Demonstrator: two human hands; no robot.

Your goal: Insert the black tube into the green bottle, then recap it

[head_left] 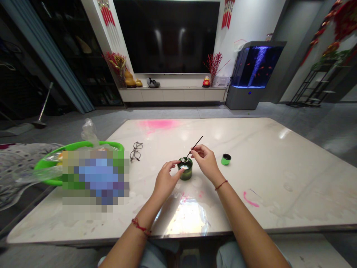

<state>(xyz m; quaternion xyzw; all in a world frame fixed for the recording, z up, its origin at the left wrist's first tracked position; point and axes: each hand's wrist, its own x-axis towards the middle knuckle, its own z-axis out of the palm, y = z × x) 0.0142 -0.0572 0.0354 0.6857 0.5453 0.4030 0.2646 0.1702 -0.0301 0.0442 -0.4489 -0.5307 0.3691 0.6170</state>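
A squat, dark green glass bottle (186, 174) stands upright on the pale table, with a white ring around its narrow mouth. My left hand (166, 179) steadies it from the left, fingers and thumb curved about its shoulder. Between the thumb and fingertips of my right hand (205, 159) is a thin dark stick (198, 141). The stick slants down to the left, its lower end at the bottle's mouth; I cannot tell how far inside it goes. To the right of my right hand sits a small green cap (226, 159) with a black inside.
Folded eyeglasses (136, 151) lie left of the bottle. A green basket (117, 144) with plastic bags stands at the table's left side, partly blurred out. Pink marks (251, 201) stain the tabletop (279, 167). Beyond are a low cabinet, a television and a fish tank (251, 70).
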